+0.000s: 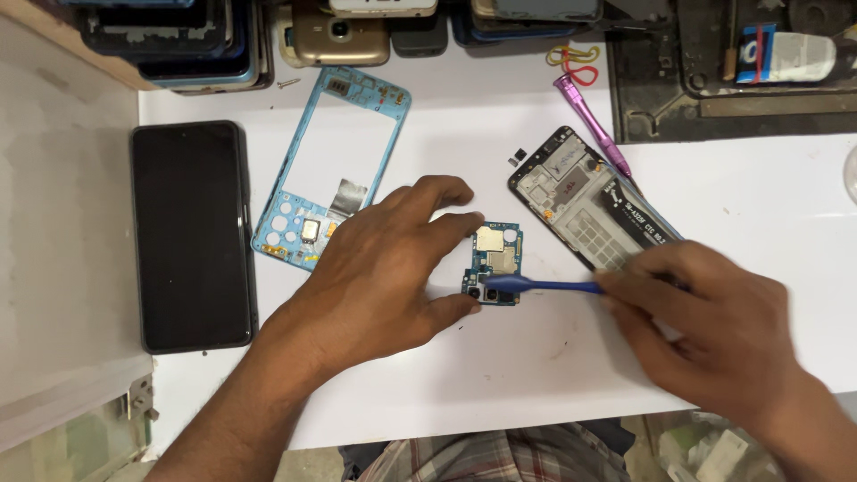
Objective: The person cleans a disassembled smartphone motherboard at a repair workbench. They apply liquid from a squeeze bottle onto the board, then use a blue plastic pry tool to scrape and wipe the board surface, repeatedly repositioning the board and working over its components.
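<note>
Left hand [379,268] spread wide, fingertips pinning small blue circuit board [494,261] at mid-table. Right hand [714,312] pinched round thin blue pry tool [540,286], tip at board's lower edge near camera modules. Judgement: keep board pressed flat, lever gently, shallow angle. Count, left to right: one black phone [192,236], one blue mid-frame [335,165], one board, one opened phone chassis [585,201], one pink screwdriver [589,120].
</note>
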